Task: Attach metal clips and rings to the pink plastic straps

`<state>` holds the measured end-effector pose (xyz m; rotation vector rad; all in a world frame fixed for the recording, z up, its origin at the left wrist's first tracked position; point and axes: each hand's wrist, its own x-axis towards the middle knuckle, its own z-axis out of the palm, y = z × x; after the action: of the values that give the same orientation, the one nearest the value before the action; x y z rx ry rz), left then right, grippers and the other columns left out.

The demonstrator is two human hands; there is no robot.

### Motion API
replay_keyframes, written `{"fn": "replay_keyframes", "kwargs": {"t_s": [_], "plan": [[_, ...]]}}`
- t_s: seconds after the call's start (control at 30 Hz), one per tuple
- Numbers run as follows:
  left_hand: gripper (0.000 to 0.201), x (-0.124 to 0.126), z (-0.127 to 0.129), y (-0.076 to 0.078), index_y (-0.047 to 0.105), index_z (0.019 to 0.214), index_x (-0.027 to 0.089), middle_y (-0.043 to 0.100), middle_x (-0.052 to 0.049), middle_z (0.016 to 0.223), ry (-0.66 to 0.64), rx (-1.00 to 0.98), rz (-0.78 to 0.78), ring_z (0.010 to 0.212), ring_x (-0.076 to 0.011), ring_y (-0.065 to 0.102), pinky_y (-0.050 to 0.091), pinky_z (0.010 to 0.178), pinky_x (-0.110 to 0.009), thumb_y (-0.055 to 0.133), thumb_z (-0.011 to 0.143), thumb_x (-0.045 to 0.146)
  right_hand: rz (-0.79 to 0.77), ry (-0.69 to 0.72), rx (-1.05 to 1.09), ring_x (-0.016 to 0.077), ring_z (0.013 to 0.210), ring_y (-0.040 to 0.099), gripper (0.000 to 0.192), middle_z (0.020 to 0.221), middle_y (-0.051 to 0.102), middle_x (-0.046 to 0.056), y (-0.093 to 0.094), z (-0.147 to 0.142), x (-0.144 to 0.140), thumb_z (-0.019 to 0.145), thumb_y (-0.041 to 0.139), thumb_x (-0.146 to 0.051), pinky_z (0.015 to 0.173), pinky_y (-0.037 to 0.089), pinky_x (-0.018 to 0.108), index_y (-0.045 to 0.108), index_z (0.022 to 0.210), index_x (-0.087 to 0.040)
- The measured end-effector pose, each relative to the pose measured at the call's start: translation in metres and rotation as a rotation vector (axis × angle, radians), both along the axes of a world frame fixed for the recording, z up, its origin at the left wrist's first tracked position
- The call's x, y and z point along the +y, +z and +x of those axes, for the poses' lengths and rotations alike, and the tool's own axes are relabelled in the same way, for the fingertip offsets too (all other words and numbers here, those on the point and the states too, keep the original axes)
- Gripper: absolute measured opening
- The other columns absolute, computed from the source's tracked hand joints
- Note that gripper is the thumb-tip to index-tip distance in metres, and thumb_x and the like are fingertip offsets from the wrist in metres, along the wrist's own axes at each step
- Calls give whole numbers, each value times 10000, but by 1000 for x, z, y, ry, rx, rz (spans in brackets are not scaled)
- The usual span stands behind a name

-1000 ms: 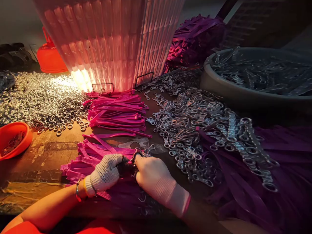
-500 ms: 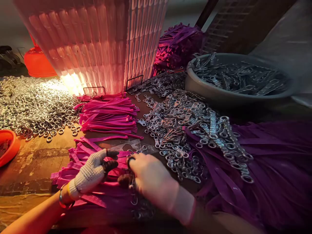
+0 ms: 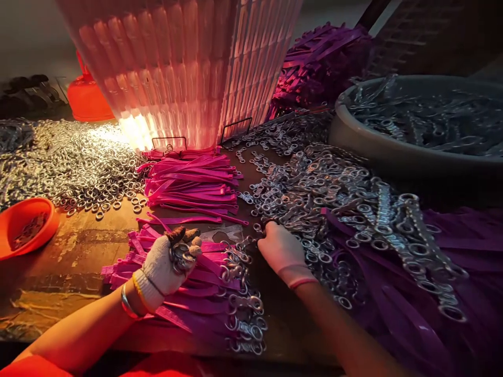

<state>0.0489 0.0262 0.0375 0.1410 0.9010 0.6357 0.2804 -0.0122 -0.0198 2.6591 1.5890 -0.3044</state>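
My left hand (image 3: 168, 264), in a white glove with dark, worn fingertips, is turned palm up with its fingers curled round several metal rings (image 3: 181, 256). It is above a row of pink straps (image 3: 204, 303) whose right ends carry metal link pieces (image 3: 247, 314). To the right, my right hand (image 3: 280, 248), also gloved, is closed at the near left edge of a heap of ringed metal links (image 3: 310, 183). One small link lies by its fingertips; what they pinch is hidden.
A second bundle of pink straps (image 3: 192, 183) lies farther back. Loose rings (image 3: 98, 178) are heaped at left, near an orange scoop (image 3: 47, 222). A corrugated translucent panel (image 3: 168, 73) stands behind. A grey basin (image 3: 353, 128) of metal parts and purple straps (image 3: 393, 293) are at right.
My right hand has moved from the near straps toward the link heap, uncovering the links on the strap ends. My left hand has turned palm up, showing the rings. The view has swung left.
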Motion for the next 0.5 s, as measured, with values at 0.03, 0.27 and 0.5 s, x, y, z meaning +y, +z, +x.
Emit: {"fn": "replay_keyframes", "kwargs": {"t_s": [0.03,0.27,0.5], "plan": [[183,0,0,1,581,940,83,608,-86,735,10,-6,-11,506,-82,530,357,361,-120,419,931,168,6,12,27,226,729,667,247,846,692,153,2,4,0,794,474,-79,592,419,284,677,933,-106],[142,-5,3,-3,592,895,83,564,-44,677,12,-53,-5,480,-72,503,326,349,-118,459,847,81,366,363,340,204,1012,608,501,1091,674,103,38,-22,-27,728,425,12,891,447,300,607,1167,-146],[49,-14,19,-17,641,811,137,629,-40,721,-94,41,223,618,-107,597,510,568,-190,595,820,151,575,829,68,222,873,552,279,1035,637,120,46,-81,-51,813,533,-48,735,415,353,662,1025,-174]]}}
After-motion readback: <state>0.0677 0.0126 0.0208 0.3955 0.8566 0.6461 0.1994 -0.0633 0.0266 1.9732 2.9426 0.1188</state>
